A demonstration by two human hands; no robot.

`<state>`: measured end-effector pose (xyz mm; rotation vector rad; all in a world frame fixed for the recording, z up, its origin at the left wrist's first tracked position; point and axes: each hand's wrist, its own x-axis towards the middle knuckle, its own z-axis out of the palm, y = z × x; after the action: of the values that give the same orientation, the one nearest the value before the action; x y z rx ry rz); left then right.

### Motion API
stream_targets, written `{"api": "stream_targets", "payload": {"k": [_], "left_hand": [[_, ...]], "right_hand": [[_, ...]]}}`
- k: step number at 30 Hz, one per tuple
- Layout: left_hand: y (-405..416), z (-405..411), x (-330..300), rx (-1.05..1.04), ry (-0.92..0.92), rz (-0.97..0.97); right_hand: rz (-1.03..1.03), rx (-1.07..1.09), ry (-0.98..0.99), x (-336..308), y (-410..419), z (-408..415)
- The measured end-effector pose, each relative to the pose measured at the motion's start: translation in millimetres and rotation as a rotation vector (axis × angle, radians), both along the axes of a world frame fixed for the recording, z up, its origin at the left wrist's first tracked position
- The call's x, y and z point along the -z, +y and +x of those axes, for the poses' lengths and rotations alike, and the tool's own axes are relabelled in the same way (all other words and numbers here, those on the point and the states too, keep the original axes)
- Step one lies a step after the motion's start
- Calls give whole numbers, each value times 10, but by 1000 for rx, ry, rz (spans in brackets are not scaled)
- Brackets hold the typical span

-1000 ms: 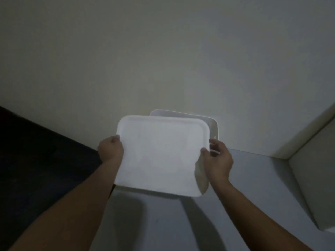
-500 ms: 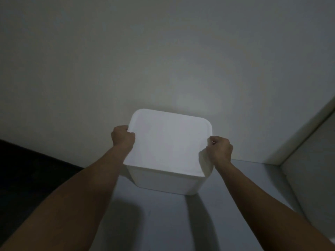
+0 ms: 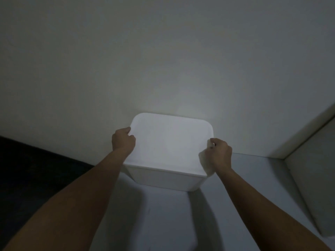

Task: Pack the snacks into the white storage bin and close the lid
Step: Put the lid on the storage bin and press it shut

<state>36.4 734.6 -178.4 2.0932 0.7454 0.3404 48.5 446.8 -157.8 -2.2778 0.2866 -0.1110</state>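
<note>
Lid sits on top of white bin, bin on pale bench against wall. Left hand curled round lid's left edge; right hand curled round right edge near front corner. Snacks not visible; presumably inside. Step in hand: seating lid. Judgement: press down evenly both sides, then work along front edge and far corners until rim sits flush all round. Watch for lid tilting or bin sliding toward wall. Dim light; seam hard to check by eye, so feel for gaps.

Two bare forearms, no sleeves, watch or rings showing, end in the left hand and right hand.
</note>
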Motion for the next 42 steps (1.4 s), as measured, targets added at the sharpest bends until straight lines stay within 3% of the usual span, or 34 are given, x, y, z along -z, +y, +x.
{"api": "stream_targets", "payload": {"k": [4, 9, 12, 16, 23, 32, 36, 42], "left_hand": [[-6, 20, 29, 111, 55, 127], [-186, 41, 134, 335, 258, 663], [-207, 40, 209, 374, 285, 765], [-244, 33, 279, 382, 216, 906], [-240, 68, 337, 394, 231, 900], [-166, 141, 213, 404, 142, 790], [-32, 286, 74, 442, 90, 847], [19, 459, 166, 509, 210, 807]], "right_hand": [[-203, -103, -49, 133, 59, 37], [-505, -243, -47, 297, 119, 114], [-561, -331, 15, 314, 127, 107], [-675, -437, -81, 359, 162, 99], [-716, -505, 3, 414, 165, 174], [-801, -463, -47, 283, 254, 201], [-744, -385, -171, 222, 296, 398], [-585, -383, -12, 374, 304, 610]]}}
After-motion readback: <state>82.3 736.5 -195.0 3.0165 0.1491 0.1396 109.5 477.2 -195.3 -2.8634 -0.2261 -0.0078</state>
